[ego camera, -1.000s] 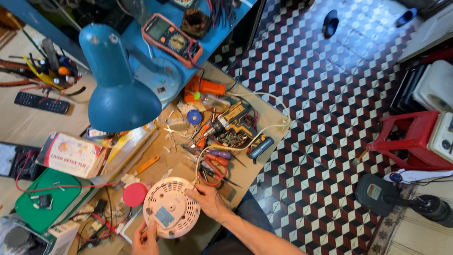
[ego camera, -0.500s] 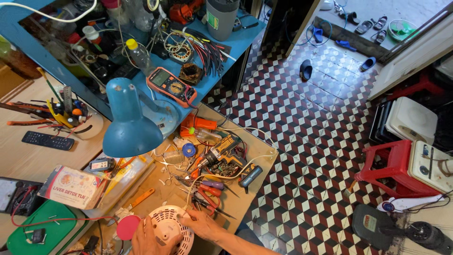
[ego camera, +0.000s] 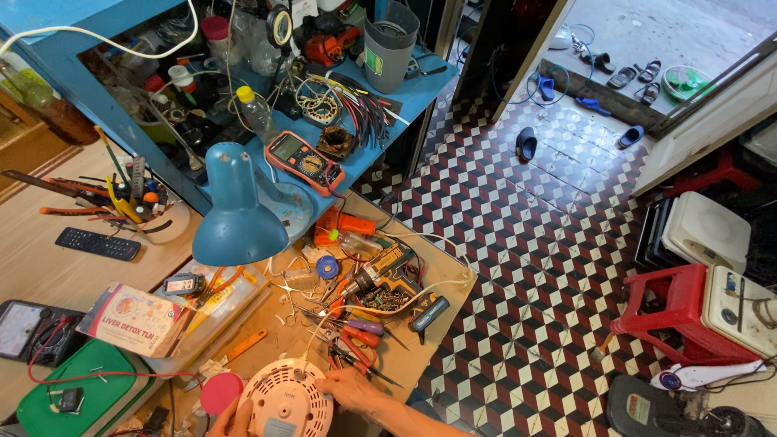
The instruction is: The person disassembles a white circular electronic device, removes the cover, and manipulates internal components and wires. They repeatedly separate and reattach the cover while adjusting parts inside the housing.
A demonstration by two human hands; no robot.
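Both hands [ego camera: 348, 388] on round slotted white plastic cover [ego camera: 285, 398]

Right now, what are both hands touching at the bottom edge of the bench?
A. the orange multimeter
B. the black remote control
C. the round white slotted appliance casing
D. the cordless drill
C: the right hand rests on the rim of the round white slotted casing and the left hand touches its other side, while the orange multimeter lies far up on the blue shelf.
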